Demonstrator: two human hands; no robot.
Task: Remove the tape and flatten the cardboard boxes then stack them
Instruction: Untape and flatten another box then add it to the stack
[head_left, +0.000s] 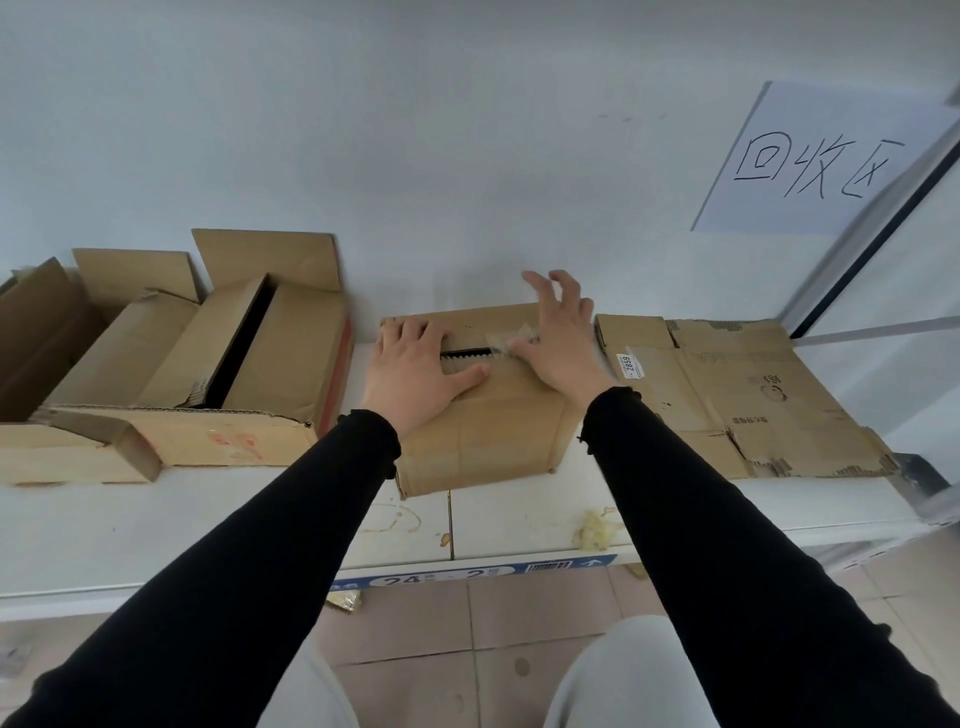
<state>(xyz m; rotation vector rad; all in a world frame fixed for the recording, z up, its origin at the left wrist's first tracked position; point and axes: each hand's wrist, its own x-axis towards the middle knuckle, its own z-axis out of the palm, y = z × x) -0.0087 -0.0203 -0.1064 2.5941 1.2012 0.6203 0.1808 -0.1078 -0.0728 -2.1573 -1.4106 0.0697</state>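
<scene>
A brown cardboard box (483, 431) stands on the white ledge (182, 525) in the middle, its top flaps split by a dark gap. My left hand (415, 371) presses flat on the left part of the top. My right hand (558, 338) pinches a strip of clear tape (514, 340) lifted off the seam between thumb and forefinger, the other fingers spread upward. To the right lies a flattened cardboard box (753, 400) with a white label. Several opened boxes (218, 364) stand at the left.
A white wall rises right behind the boxes, with a paper sign (815, 161) bearing handwritten characters at the upper right. Crumpled tape scraps (597, 530) lie on the ledge near its front edge. A metal frame (883, 228) slants at the far right. Tiled floor lies below.
</scene>
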